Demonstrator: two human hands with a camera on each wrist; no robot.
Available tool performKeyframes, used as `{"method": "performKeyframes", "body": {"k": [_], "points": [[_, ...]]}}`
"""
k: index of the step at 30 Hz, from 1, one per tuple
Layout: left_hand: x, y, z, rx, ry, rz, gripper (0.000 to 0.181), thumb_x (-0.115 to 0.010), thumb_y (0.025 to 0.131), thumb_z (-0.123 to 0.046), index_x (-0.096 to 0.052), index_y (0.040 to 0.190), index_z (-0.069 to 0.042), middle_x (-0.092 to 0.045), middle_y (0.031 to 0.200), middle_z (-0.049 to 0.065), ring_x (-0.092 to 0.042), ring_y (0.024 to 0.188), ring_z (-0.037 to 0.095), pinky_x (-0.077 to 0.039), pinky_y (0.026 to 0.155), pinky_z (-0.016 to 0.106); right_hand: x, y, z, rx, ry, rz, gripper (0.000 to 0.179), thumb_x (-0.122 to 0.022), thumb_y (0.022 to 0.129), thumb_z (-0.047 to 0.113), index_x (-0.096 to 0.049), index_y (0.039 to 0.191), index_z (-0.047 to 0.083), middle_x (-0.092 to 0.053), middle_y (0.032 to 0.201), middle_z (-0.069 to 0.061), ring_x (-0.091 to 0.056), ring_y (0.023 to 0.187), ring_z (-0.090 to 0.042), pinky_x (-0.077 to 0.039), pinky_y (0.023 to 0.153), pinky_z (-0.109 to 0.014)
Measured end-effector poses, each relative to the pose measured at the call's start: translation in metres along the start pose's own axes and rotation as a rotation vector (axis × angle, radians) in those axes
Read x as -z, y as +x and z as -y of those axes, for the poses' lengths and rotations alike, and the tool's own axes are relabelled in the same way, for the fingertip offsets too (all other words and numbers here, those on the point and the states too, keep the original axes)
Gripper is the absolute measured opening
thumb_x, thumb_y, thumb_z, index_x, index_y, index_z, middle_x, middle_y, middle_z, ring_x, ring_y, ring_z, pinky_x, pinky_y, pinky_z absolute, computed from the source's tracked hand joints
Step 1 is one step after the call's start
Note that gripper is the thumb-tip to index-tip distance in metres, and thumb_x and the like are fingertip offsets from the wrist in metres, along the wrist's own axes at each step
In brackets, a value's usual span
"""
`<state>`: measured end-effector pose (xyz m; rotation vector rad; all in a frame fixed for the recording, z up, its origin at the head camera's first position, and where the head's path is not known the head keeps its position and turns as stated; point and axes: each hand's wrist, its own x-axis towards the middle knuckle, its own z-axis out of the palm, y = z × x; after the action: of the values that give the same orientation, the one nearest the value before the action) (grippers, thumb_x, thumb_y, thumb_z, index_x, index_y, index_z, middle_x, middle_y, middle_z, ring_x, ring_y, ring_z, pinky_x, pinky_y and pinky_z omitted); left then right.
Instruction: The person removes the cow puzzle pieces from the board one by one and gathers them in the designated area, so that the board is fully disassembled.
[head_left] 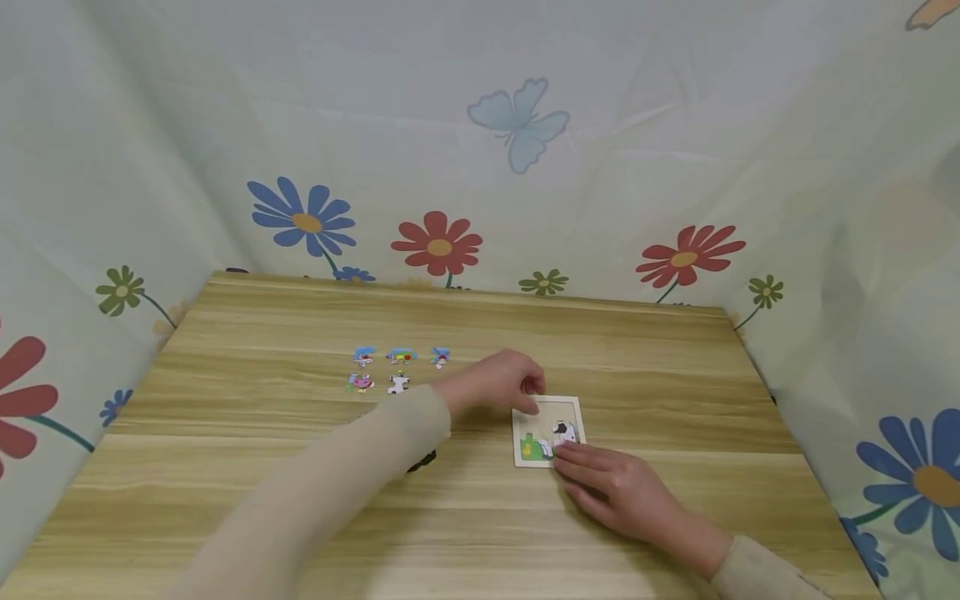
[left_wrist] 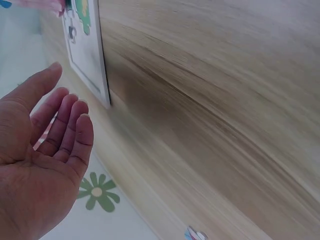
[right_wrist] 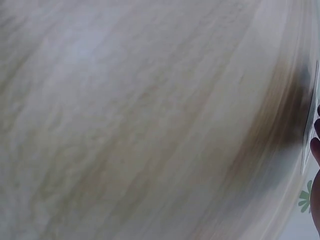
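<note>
A small square puzzle tray point(head_left: 516, 437) with a pale rim lies on the wooden table. Fitted pieces in it show green ground point(head_left: 531, 448) and a black-and-white animal point(head_left: 566, 430); its upper part is bare. My left hand point(head_left: 498, 381) hovers by the tray's upper left corner. In the left wrist view that hand point(left_wrist: 50, 145) has loosely bent fingers and holds nothing. My right hand point(head_left: 622, 490) rests its extended fingers on the tray's lower right side, covering that corner. Only some fingertips of it show at the right wrist view's edge.
Several loose puzzle pieces lie left of the tray in two rows, among them a pink one point(head_left: 362, 383) and a white one point(head_left: 399, 383). A small dark object point(head_left: 422, 462) shows under the left forearm. Flowered cloth point(head_left: 517, 167) hangs behind the table.
</note>
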<state>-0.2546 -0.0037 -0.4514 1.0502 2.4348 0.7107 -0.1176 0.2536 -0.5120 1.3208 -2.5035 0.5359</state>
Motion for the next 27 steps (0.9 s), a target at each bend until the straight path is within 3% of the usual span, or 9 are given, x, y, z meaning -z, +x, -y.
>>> {"method": "performKeyframes", "body": {"k": [6, 13, 18, 27], "points": [[-0.006, 0.013, -0.014, -0.016, 0.003, 0.029, 0.019, -0.083, 0.095, -0.017, -0.077, 0.108, -0.006, -0.069, 0.095, -0.001, -0.059, 0.089, 0.011, -0.049, 0.083, 0.025, -0.002, 0.001, 0.001, 0.063, -0.008, -0.027, 0.038, -0.08, 0.094, 0.018, -0.077, 0.131, 0.009, -0.073, 0.137, -0.007, -0.071, 0.123, -0.026, -0.06, 0.095, -0.043], [-0.017, 0.023, -0.025, 0.0, 0.013, 0.072, 0.019, -0.085, 0.093, -0.016, -0.077, 0.107, -0.005, -0.065, 0.088, -0.004, -0.057, 0.084, 0.009, -0.047, 0.078, 0.021, -0.004, 0.001, 0.0, 0.072, 0.004, -0.025, 0.037, -0.08, 0.094, 0.018, -0.077, 0.13, 0.008, -0.072, 0.137, -0.007, -0.071, 0.124, -0.024, -0.06, 0.095, -0.042], [-0.025, 0.025, -0.026, 0.013, 0.018, 0.085, 0.015, -0.084, 0.094, -0.017, -0.077, 0.102, -0.007, -0.065, 0.088, -0.006, -0.058, 0.084, 0.007, -0.047, 0.079, 0.02, -0.005, 0.0, -0.002, 0.054, 0.014, -0.001, 0.036, -0.078, 0.097, 0.021, -0.077, 0.131, 0.009, -0.071, 0.139, -0.006, -0.069, 0.127, -0.022, -0.06, 0.096, -0.041], [-0.028, 0.021, -0.03, 0.016, -0.059, 0.097, 0.006, -0.08, 0.095, -0.011, -0.078, 0.099, -0.007, -0.07, 0.088, -0.005, -0.06, 0.083, 0.005, -0.049, 0.079, 0.018, -0.007, 0.002, -0.004, 0.048, 0.021, -0.005, 0.033, -0.076, 0.098, 0.023, -0.078, 0.128, 0.01, -0.073, 0.136, -0.006, -0.07, 0.125, -0.02, -0.061, 0.094, -0.039]]}}
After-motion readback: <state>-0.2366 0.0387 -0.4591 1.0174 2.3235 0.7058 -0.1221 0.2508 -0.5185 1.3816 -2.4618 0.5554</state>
